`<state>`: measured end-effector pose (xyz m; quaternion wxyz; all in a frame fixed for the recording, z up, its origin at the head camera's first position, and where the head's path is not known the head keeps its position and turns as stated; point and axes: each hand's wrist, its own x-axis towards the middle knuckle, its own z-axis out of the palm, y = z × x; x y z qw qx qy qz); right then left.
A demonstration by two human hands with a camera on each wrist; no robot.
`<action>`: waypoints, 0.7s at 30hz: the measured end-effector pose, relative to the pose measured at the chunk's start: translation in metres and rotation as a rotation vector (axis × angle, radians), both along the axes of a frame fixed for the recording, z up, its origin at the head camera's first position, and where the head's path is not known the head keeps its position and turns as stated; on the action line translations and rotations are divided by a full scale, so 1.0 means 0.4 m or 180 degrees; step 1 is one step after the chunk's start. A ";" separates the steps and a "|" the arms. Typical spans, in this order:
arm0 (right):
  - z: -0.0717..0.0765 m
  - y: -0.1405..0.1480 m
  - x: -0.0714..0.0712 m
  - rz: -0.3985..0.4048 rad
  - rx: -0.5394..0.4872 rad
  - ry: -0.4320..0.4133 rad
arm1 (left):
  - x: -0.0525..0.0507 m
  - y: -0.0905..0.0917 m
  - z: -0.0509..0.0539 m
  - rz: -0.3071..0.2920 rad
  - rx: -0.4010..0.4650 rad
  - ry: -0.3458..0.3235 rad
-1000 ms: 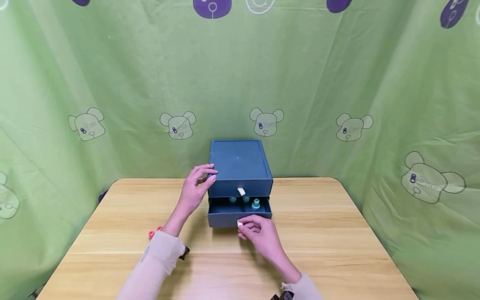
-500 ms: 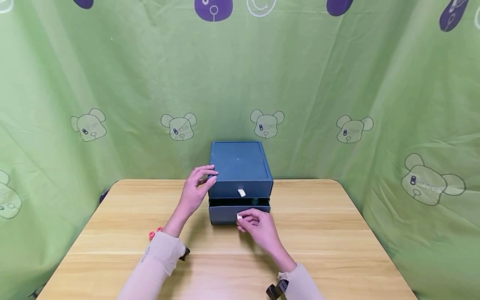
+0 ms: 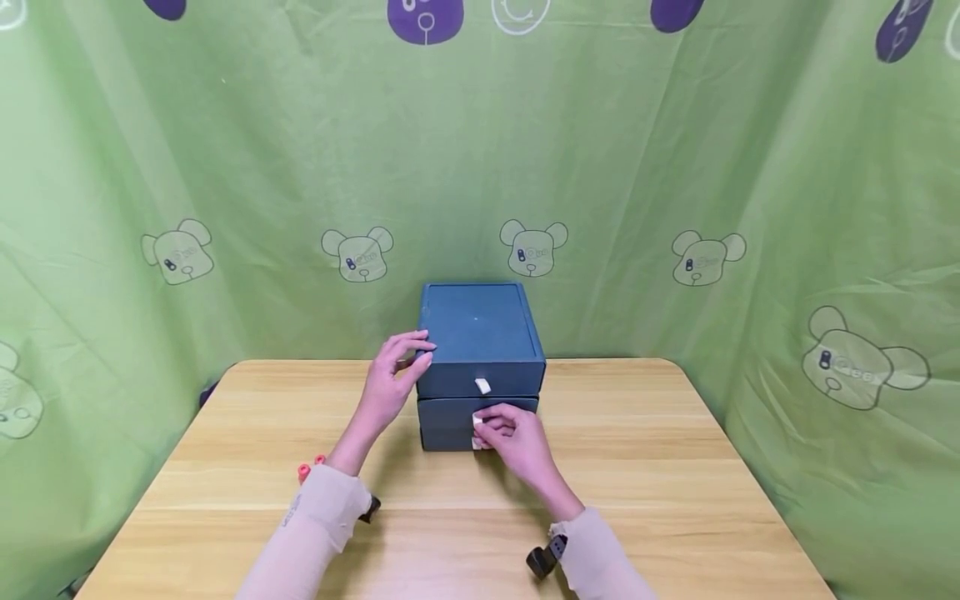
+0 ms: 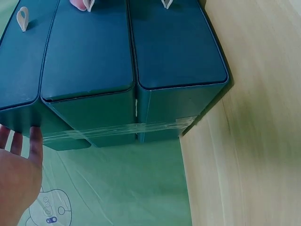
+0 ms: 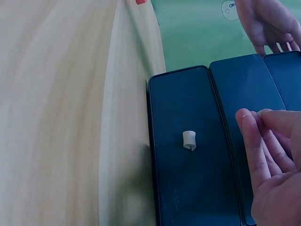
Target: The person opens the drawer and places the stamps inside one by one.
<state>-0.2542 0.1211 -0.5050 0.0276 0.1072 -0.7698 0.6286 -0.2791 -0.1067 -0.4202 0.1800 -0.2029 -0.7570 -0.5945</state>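
A dark blue drawer unit (image 3: 480, 325) stands at the back of the table, with three drawers and a white loop pull tab on each. The middle drawer (image 4: 89, 52) sits level with the others. My right hand (image 3: 517, 442) pinches its pull tab (image 3: 477, 419) between thumb and fingers; in the right wrist view the fingers hide that tab. The lowest drawer's tab (image 5: 189, 140) hangs below, apart from the hand. My left hand (image 3: 390, 379) rests its extended fingers on the unit's upper left edge. The teal pieces inside the drawer are hidden.
Two small red pieces (image 3: 303, 472) lie on the wooden table (image 3: 675, 467), beside the left forearm. Clear tape (image 4: 117, 130) runs along the unit's side. A green curtain (image 3: 615, 167) hangs behind and at both sides.
The middle drawer has slid back into the unit, pushed by my right hand, and the teal pieces went out of sight. My left hand has stayed on the unit's edge.
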 end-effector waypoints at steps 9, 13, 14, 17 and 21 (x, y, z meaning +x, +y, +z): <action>-0.003 -0.001 -0.012 -0.0042 -0.0022 0.0021 | 0.004 -0.001 0.002 -0.0022 0.0002 0.0012; -0.003 -0.004 -0.012 -0.0045 -0.0045 0.0004 | 0.005 -0.002 0.002 -0.0019 -0.0005 0.0010; -0.003 -0.004 -0.012 -0.0045 -0.0051 0.0000 | 0.005 -0.002 0.002 -0.0016 -0.0006 0.0013; -0.002 -0.005 -0.012 -0.0050 -0.0059 -0.0016 | 0.004 -0.001 0.002 -0.0019 0.0001 0.0022; -0.005 -0.005 -0.015 -0.0072 -0.0047 -0.0027 | 0.004 0.000 0.002 -0.0023 0.0002 0.0024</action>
